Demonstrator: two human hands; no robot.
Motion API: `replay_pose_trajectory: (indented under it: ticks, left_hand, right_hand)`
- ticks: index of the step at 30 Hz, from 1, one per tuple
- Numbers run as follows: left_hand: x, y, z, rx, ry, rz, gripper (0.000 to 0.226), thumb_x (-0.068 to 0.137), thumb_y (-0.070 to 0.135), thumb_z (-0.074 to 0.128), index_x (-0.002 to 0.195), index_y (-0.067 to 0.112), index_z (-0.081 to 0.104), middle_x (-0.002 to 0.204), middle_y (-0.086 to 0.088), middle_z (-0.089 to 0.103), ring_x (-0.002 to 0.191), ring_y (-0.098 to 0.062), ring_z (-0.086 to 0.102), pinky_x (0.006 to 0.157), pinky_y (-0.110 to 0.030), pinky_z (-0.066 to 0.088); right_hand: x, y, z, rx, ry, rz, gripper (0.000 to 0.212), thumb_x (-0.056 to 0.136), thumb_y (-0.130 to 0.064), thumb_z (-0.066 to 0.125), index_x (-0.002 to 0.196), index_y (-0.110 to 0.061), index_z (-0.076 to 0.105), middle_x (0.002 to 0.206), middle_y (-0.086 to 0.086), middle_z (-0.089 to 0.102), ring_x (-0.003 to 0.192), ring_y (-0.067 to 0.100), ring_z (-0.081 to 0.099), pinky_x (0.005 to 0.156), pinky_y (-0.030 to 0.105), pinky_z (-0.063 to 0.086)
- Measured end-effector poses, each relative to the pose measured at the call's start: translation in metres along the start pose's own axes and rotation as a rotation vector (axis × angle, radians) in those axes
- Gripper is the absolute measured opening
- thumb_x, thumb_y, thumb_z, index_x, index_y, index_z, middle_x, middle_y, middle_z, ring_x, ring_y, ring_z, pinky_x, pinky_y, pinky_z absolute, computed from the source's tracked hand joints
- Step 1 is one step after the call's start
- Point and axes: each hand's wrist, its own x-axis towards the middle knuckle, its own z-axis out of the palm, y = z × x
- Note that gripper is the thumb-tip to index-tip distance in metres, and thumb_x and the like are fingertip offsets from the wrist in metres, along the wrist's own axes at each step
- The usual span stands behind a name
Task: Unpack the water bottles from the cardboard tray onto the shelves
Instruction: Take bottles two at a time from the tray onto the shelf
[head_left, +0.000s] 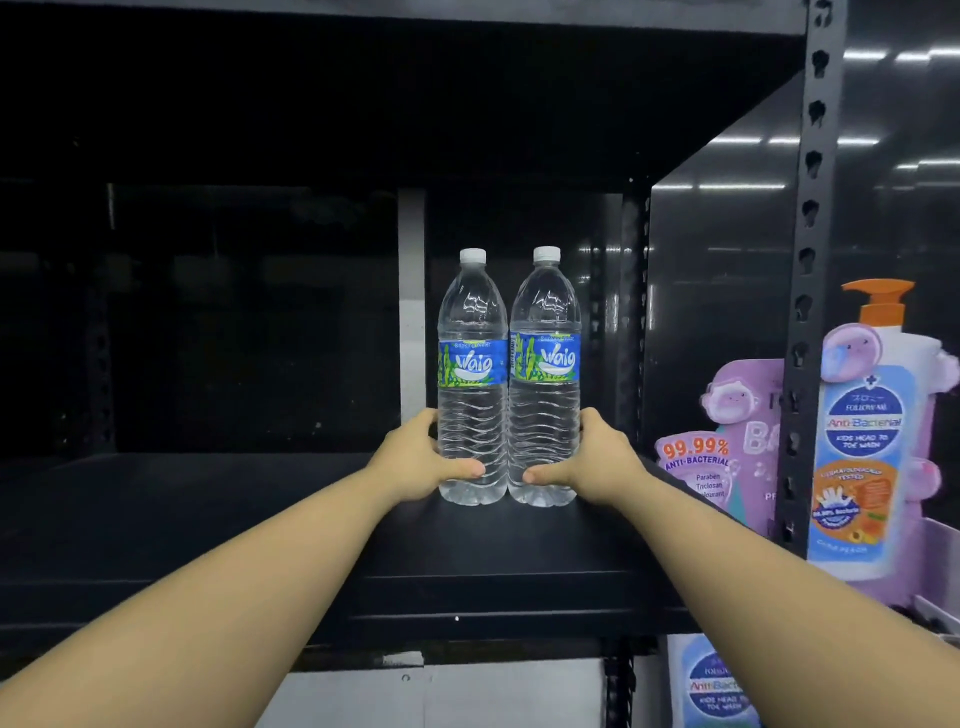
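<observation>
Two water bottles stand upright on the black shelf (260, 519), side by side and touching: the left water bottle (472, 379) and the right water bottle (544, 379). Each carries one white cap and one blue label. Two hands are in view, one per bottle: the left hand (415, 460) grips the left bottle low down, and the right hand (597, 460) grips the right bottle at the same height. To the right of one perforated black upright (810, 260) stands one pump bottle of anti-bacterial wash (872, 441) with an orange pump, beside one purple display card (727, 457). Below the shelf, part of one more anti-bacterial wash bottle (717, 686) shows.
</observation>
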Motion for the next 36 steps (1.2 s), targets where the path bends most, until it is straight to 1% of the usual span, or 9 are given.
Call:
replay_pose_trajectory:
  ticks: [3,7,13,19,22,25,26,30,36]
  left_hand:
    - [0.024,-0.006,0.003,0.075,-0.018,-0.019,0.092,0.059,0.051,0.098,0.136,0.028,0.054,0.113,0.015,0.074,0.101,-0.007,0.07,0.094,-0.032,0.056]
    - [0.05,-0.009,0.008,0.15,-0.04,-0.025,0.086,0.067,0.049,0.095,0.134,0.023,0.048,0.113,0.012,0.067,0.101,-0.013,0.065,0.085,-0.027,0.047]
    - [0.085,-0.023,0.015,0.183,-0.064,-0.021,0.092,0.071,0.047,0.093,0.143,0.02,0.043,0.128,0.005,0.068,0.116,-0.02,0.066,0.103,-0.04,0.052]
    - [0.093,-0.025,0.012,0.246,-0.119,-0.054,0.098,0.071,0.054,0.09,0.145,0.019,0.037,0.131,0.004,0.067,0.119,-0.022,0.064,0.104,-0.042,0.051]
    - [0.086,-0.022,0.008,0.26,-0.142,-0.062,0.108,0.063,0.064,0.085,0.148,0.018,0.036,0.135,0.004,0.066,0.122,-0.021,0.064,0.106,-0.043,0.051]
    - [0.072,-0.011,0.002,0.318,-0.193,-0.071,0.091,0.075,0.062,0.08,0.146,0.019,0.043,0.135,0.004,0.06,0.124,-0.021,0.061,0.106,-0.036,0.049]
    - [0.067,-0.009,-0.001,0.336,-0.2,-0.078,0.086,0.08,0.058,0.08,0.147,0.018,0.043,0.13,0.003,0.058,0.123,-0.021,0.061,0.104,-0.032,0.048]
    - [0.037,0.002,-0.014,0.309,-0.134,-0.081,0.088,0.081,0.055,0.082,0.151,0.02,0.041,0.127,0.0,0.064,0.119,-0.019,0.062,0.098,-0.031,0.049]
    - [-0.036,0.032,-0.022,0.372,-0.108,0.094,0.075,0.09,0.056,0.072,0.153,0.024,0.047,0.151,0.004,0.057,0.138,-0.015,0.053,0.102,-0.021,0.035]
  right_hand:
    - [0.021,0.002,0.006,-0.038,-0.016,0.041,0.096,0.05,-0.048,0.103,0.123,-0.018,0.049,0.124,0.001,0.065,0.114,0.023,0.061,0.089,0.035,0.05]
    - [0.051,0.004,0.014,-0.07,-0.039,0.069,0.102,0.051,-0.046,0.103,0.13,-0.016,0.046,0.13,0.006,0.062,0.12,0.026,0.06,0.099,0.04,0.052]
    - [0.087,0.011,0.028,-0.099,-0.068,0.108,0.101,0.059,-0.043,0.1,0.137,-0.014,0.042,0.132,0.005,0.061,0.119,0.025,0.059,0.088,0.032,0.046]
    - [0.096,0.014,0.032,-0.129,-0.094,0.13,0.101,0.06,-0.046,0.099,0.136,-0.015,0.04,0.131,0.004,0.06,0.116,0.024,0.058,0.09,0.034,0.046]
    - [0.089,0.013,0.025,-0.156,-0.136,0.114,0.111,0.049,-0.059,0.097,0.138,-0.021,0.042,0.129,-0.005,0.059,0.12,0.02,0.059,0.096,0.035,0.048]
    - [0.091,0.021,0.018,-0.179,-0.164,0.087,0.134,0.021,-0.086,0.086,0.136,-0.028,0.05,0.125,-0.012,0.065,0.119,0.017,0.063,0.103,0.039,0.052]
    - [0.086,0.02,0.015,-0.194,-0.162,0.078,0.134,0.021,-0.091,0.082,0.135,-0.027,0.052,0.124,-0.012,0.066,0.118,0.017,0.064,0.103,0.04,0.053]
    - [0.037,0.0,0.004,-0.326,-0.164,0.017,0.076,0.081,-0.064,0.075,0.139,-0.02,0.051,0.126,-0.001,0.066,0.119,0.023,0.063,0.1,0.036,0.05]
    - [-0.028,-0.011,0.004,-0.442,-0.126,-0.107,0.073,0.09,-0.07,0.059,0.147,-0.026,0.052,0.143,0.002,0.062,0.132,0.026,0.057,0.108,0.042,0.047]
